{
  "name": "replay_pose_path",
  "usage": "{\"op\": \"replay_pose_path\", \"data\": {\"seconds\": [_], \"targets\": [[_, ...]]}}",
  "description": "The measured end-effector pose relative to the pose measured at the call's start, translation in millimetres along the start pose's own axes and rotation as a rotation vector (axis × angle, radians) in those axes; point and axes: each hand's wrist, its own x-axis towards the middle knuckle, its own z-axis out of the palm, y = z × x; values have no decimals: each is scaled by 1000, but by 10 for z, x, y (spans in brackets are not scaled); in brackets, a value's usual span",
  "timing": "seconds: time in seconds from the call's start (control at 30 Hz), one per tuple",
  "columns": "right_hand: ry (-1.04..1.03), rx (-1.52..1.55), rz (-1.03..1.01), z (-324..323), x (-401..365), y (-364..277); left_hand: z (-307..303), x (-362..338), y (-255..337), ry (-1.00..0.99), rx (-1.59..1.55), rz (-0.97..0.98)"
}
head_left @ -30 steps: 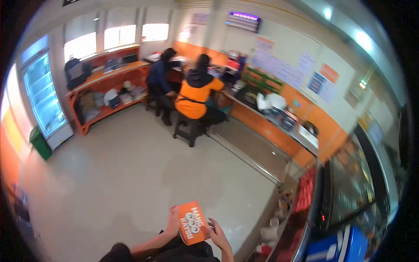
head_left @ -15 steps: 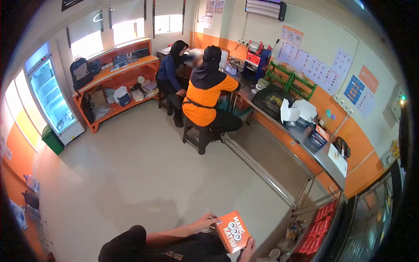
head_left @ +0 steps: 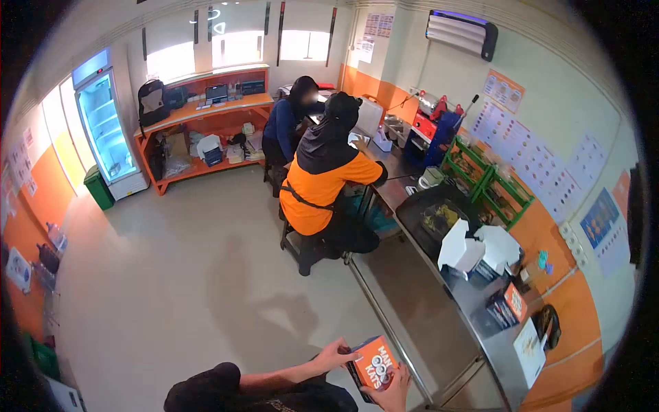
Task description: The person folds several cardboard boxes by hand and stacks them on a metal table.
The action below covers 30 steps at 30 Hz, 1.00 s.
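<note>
An orange food box with white lettering and dark sides point(head_left: 379, 351) is held in front of my body, low in the view. My left hand point(head_left: 334, 356) grips its left edge, thumb on top. Around the near right corner is my right hand point(head_left: 393, 390), its fingers on the lettered face. The box looks shut. Its underside and the fingers beneath it are hidden.
A steel table point(head_left: 473, 309) on the right bears open white boxes point(head_left: 461, 247), another orange-and-dark box point(head_left: 506, 305), a cutting board point(head_left: 529, 353) and a black tray point(head_left: 419, 209). Two people sit ahead, one in an orange shirt point(head_left: 316, 189). A glass-door fridge point(head_left: 106, 130) stands left.
My view has come nearer to the steel table and the seated people. The box has tilted, showing its dark side, and my right hand now covers more of its face. The person in orange leans forward.
</note>
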Motion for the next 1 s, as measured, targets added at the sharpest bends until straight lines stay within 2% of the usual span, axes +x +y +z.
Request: {"op": "replay_pose_path", "data": {"seconds": [0.07,0.13,0.2,0.23,0.27,0.3,0.33,0.37,0.4,0.5,0.57,0.6,0.67,0.7,0.77,0.8,0.87,1.0], "targets": [[71,-48,-136,-146,327,303,269,426,126,17,23,-12],[72,-54,-90,-393,644,511,572,904,187,11,4,-19],[125,-74,-24,-702,1028,737,835,1356,396,3,6,31],[180,-126,-95,-894,1200,776,958,1616,470,18,130,150],[160,-60,-99,-1058,1400,838,1147,1786,480,-9,261,252],[159,-5,-58,-1270,1530,917,1305,1890,638,-73,219,169],[281,-79,-55,-1425,1546,1029,1480,2060,823,-159,176,91],[308,-102,-44,-1624,1619,1156,1681,2285,752,-178,188,37],[317,-156,-90,-1883,1690,1259,1823,2375,930,-237,262,102],[269,-188,-7,-2628,1836,1709,2448,2711,1140,-438,274,60],[210,-301,-80,-3093,1999,2022,2914,2940,1148,-448,179,201],[195,-297,-80,-3237,2072,2167,3074,3024,1137,-439,175,189],[216,-304,-87,-3656,2202,2669,3598,3235,1150,-543,85,247],[202,-283,-99,-3847,2270,2832,3809,3285,1231,-519,95,236],[199,-298,-77,-4236,2373,3103,4235,3365,1408,-478,357,332],[187,-284,-84,-4319,2417,3265,4389,3479,1353,-464,363,319],[199,-377,12,-4423,2472,3561,4658,3765,1060,-299,594,602],[155,-337,43,-4408,2551,4002,4976,4095,521,-211,645,553]]}}
